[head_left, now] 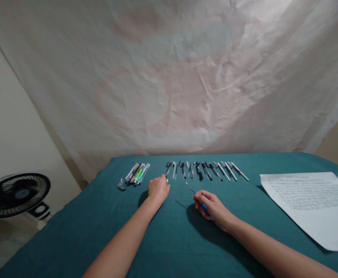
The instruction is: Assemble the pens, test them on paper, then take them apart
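My right hand (211, 204) is closed on a thin pen refill (194, 192) with a blue part in the fingers; its tip points up and left over the teal tablecloth (169, 239). My left hand (158, 188) is curled shut on a small pen part (166, 178) that barely shows at the fingertips, just in front of a row of several pens and pen parts (206, 170). A separate bunch of several pens (137, 173) lies to the left of my left hand, with a small grey piece (120, 185) beside it.
White sheets of paper with writing (308, 200) lie at the table's right. A black fan (15, 195) stands on the floor at the left, below the table's edge. A creased white sheet (186, 77) hangs behind the table.
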`<state>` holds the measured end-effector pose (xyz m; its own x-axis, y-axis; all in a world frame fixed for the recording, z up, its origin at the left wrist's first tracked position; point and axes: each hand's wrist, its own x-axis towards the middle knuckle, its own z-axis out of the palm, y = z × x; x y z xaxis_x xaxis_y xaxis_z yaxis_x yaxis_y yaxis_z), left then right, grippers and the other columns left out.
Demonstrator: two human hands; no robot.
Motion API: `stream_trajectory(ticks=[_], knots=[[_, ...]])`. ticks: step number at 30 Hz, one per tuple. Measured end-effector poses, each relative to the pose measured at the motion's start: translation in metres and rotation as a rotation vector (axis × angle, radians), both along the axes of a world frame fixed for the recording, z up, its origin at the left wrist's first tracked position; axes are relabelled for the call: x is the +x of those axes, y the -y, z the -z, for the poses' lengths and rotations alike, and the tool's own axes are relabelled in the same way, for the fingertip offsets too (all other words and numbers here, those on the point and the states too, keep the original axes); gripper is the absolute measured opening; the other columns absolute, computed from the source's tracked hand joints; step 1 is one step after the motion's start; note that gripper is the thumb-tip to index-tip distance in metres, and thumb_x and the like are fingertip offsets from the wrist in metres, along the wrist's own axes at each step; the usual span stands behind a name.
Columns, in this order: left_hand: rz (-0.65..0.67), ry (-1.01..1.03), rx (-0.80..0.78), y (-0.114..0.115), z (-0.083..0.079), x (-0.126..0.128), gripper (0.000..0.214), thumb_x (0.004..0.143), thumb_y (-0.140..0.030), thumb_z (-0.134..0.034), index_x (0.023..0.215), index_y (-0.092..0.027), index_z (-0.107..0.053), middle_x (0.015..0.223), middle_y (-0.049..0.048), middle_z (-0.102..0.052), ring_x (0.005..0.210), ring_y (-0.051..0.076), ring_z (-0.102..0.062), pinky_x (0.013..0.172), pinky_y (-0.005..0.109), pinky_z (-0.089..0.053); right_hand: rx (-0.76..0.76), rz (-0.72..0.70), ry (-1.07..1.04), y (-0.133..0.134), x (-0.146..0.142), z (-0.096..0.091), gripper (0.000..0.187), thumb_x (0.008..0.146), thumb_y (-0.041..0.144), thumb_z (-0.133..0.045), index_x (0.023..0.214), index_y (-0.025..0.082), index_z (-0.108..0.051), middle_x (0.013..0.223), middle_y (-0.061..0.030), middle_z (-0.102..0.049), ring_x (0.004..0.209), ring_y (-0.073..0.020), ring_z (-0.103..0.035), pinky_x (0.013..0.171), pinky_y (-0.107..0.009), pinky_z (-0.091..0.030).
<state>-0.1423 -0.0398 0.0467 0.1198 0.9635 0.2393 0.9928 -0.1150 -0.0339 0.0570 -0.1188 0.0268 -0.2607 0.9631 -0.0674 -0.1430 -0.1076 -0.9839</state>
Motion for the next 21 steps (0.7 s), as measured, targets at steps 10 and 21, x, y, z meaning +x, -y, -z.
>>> stream_trajectory(ticks=[10,21], knots=[[-0.027,0.025,-0.19,-0.005,-0.033,-0.021,0.026,0.07,-0.039,-0.051,0.082,-0.019,-0.061,0.086,0.0087,-0.064,0.082,0.021,-0.058,0.066,0.027,-0.04,-0.007,0.003,-0.005,-0.001,0.0,0.001,0.02,0.074,0.037,-0.045,0.076,0.017,-0.049,0.058,0.0038,-0.049,0.036,-0.0031,-0.036,0.03,-0.015,-0.022],[-0.047,-0.136,-0.459,0.002,-0.039,-0.022,0.049,0.053,-0.056,-0.055,0.078,-0.016,-0.065,0.085,0.0144,-0.065,0.079,0.025,-0.06,0.061,0.027,-0.043,-0.006,0.003,0.005,0.0,0.0,0.003,0.019,0.075,0.035,-0.044,0.075,0.017,-0.049,0.059,0.0034,-0.049,0.036,-0.0035,-0.037,0.031,-0.015,-0.022]])
